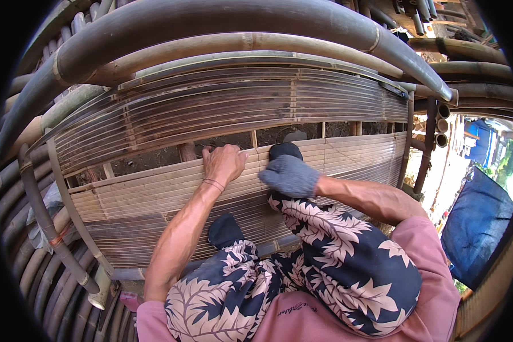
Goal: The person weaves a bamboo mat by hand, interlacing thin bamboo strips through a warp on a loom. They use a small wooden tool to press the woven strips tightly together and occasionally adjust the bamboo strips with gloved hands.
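- A wide, brown panel of thin split-bamboo slats (pixel 347 159) lies across the scene in two bands, far and near, with a long gap showing dark soil between them; both hands are at the far edge of the near band.
- A thick, grey-brown, round bamboo pole (pixel 233 21) curves across the far side, beyond the panel.
- Dark cloth trousers with a pale leaf pattern (pixel 347 268) cover the person's bent legs on the near side.
- A dark blue, crumpled sheet (pixel 476 228) hangs at the far right, well apart from the hands.
- The bare left hand (pixel 223 163) lies on the pale slats, fingers bent over their edge at the gap; I cannot tell whether it grips them.
- The right hand (pixel 290 175), in a grey-blue knitted glove, is just right of it, above the same slats, fingers bunched; whether it grasps anything is hidden.
- A black-covered foot (pixel 285 150) shows just beyond the glove.
- A thin, dark cord (pixel 214 183) circles the left wrist.
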### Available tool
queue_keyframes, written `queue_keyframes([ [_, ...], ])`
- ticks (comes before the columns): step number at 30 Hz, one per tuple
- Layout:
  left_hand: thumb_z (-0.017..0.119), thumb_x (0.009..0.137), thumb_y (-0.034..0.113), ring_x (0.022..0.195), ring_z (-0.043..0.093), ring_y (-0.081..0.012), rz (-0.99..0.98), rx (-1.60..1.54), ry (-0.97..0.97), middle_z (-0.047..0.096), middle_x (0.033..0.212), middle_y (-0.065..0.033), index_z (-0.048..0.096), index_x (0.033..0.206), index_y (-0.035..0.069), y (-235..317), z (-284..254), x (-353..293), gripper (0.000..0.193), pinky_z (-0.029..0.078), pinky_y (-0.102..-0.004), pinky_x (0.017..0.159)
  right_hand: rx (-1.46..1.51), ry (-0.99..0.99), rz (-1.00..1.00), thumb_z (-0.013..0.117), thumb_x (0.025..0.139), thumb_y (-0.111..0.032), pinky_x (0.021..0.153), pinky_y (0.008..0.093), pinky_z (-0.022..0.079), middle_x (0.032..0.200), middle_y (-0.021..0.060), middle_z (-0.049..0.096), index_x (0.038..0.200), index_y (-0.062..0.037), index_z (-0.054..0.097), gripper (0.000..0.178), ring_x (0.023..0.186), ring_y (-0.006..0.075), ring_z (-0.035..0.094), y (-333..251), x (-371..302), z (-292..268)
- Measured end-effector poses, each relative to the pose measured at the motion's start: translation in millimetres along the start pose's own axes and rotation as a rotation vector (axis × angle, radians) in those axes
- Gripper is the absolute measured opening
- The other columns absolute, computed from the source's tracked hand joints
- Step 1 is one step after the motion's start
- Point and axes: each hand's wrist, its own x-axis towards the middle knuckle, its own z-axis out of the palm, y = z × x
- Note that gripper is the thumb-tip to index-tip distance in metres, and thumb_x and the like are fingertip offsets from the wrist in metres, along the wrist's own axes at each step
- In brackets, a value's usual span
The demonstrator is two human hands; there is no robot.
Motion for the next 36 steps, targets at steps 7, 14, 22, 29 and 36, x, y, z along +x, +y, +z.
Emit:
queue_keyframes([
  [7,0.067,0.085,0.009,0.11,0.057,-0.0347,0.323,-0.199,0.571,0.062,0.115,-0.0145,0.066,0.113,0.001,-37.6,-13.7,-76.3,0.03,0.045,-0.0436,0.099,0.305,0.146,0.171,0.059,0.095,-0.043,0.069,0.0337,0.05,0.075,0.0101,0.07,0.091,0.0042,0.073,0.05,0.071,0.0156,0.061,40.4,-33.6,-9.1],
  [14,0.069,0.077,0.009,0.111,0.057,-0.0277,0.499,0.353,0.432,0.062,0.112,-0.0081,0.068,0.108,0.007,-118.1,-33.1,-170.6,0.031,0.048,-0.041,0.096,0.662,0.545,0.241,0.062,0.099,-0.034,0.067,0.0317,0.057,0.09,0.0081,0.067,0.099,-0.003,0.068,0.031,0.069,0.0161,0.064,135.7,-57.0,-67.8],
  [22,0.059,0.079,0.019,0.095,0.058,-0.0221,0.513,0.522,0.484,0.057,0.09,-0.0051,0.067,0.086,0.007,-119.0,-4.0,-161.7,0.016,0.047,-0.0386,0.095,-0.919,0.344,0.93,0.063,0.086,-0.032,0.097,0.046,0.053,0.133,0.0295,0.055,0.113,0.001,0.07,0.043,0.117,0.0382,0.062,212.7,-137.5,-137.3],
  [29,0.061,0.079,0.017,0.09,0.059,-0.0256,0.34,0.517,0.391,0.056,0.089,-0.0107,0.063,0.087,0.003,-85.5,-28.8,-164.2,0.015,0.049,-0.0383,0.09,-0.481,0.414,-0.472,0.066,0.09,-0.027,0.09,0.046,0.054,0.13,0.0189,0.06,0.121,-0.0055,0.065,0.037,0.106,0.0391,0.066,55.4,21.7,-95.4],
  [36,0.057,0.085,0.004,0.073,0.052,-0.0266,0.054,0.288,0.444,0.045,0.088,-0.0114,0.048,0.096,0.003,-51.5,-125.8,-189.0,0.014,0.053,-0.0387,0.07,0.344,-0.677,-0.477,0.082,0.082,-0.046,0.118,0.0395,0.035,0.145,0.0268,0.049,0.156,-0.0006,0.026,0.103,0.134,0.0313,0.051,-147.3,104.4,27.1],
])
